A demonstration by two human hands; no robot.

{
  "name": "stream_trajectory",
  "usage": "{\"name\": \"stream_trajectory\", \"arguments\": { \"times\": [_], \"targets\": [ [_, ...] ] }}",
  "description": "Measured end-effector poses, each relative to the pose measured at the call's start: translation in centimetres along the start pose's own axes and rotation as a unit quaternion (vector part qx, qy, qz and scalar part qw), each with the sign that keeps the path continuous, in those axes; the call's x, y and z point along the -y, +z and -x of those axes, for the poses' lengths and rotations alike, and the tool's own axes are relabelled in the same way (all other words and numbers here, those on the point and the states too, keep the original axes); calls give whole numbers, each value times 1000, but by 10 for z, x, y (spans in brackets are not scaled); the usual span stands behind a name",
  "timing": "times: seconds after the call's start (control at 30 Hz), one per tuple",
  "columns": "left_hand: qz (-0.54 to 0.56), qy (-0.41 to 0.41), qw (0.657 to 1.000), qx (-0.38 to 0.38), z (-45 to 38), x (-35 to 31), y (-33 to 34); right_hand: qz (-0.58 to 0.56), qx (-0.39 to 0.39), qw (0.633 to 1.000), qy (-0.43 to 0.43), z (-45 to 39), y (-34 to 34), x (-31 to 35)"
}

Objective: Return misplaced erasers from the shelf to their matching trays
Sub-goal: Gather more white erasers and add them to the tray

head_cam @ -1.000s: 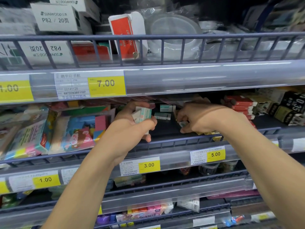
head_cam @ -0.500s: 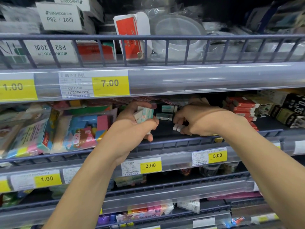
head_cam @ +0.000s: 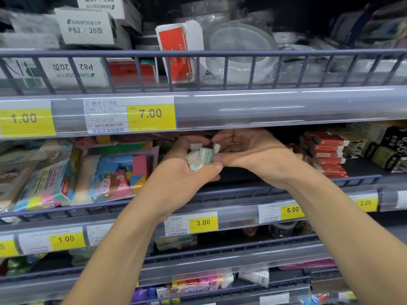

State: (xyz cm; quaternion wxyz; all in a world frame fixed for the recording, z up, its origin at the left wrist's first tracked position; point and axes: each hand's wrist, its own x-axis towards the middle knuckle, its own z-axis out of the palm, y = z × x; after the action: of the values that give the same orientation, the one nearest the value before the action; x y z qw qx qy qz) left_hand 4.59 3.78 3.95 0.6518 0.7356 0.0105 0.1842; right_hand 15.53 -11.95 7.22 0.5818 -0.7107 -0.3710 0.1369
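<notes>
Both hands meet at the middle shelf's (head_cam: pixel 286 190) front. Left hand (head_cam: pixel 185 175) grips a small stack of erasers (head_cam: pixel 199 158), thumb curled under, fingers over the top. Right hand (head_cam: pixel 251 155) touches the stack's right edge, thumb against it; a small white piece (head_cam: pixel 217 148) at its fingertips, grip unclear. Beside them: colourful packets (head_cam: pixel 105 179) left, red boxes (head_cam: pixel 328 153) right. Above: yellow price tag (head_cam: pixel 150 116) reading 7.00.

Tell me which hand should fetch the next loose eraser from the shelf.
Probably the right hand: it pinches just one small eraser at the bundle. The left hand is full, its grip wrapped round the bundle of erasers.
</notes>
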Motion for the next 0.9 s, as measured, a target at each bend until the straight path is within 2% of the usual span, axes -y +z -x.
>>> {"name": "stream_trajectory", "arguments": {
  "times": [0.17,0.33,0.4,0.47,0.57,0.63,0.73,0.8,0.9],
  "targets": [
    [-47,15,998,-24,-1,4,-4,-22,2,1000,-10,-1,7,0],
    [-93,17,995,-42,-3,6,-6,-75,46,996,2,0,3,1],
    [-76,5,995,-70,-6,7,-7,-10,-3,1000,22,-8,-4,-4],
    [-69,-4,994,-89,-9,6,-8,135,-50,989,32,-21,-11,-13],
    [-73,-15,992,-103,-10,5,-9,400,11,916,13,-33,-16,-21],
    [-72,-21,991,-111,-11,5,-10,492,57,868,16,-38,-14,-24],
    [-61,-28,990,-122,-13,8,-10,565,92,820,22,-47,-5,-28],
    [-54,-33,990,-123,-13,9,-11,568,92,817,22,-50,-1,-28],
    [-45,-45,990,-125,-13,11,-12,542,93,834,36,-51,-3,-27]
  ]
}}
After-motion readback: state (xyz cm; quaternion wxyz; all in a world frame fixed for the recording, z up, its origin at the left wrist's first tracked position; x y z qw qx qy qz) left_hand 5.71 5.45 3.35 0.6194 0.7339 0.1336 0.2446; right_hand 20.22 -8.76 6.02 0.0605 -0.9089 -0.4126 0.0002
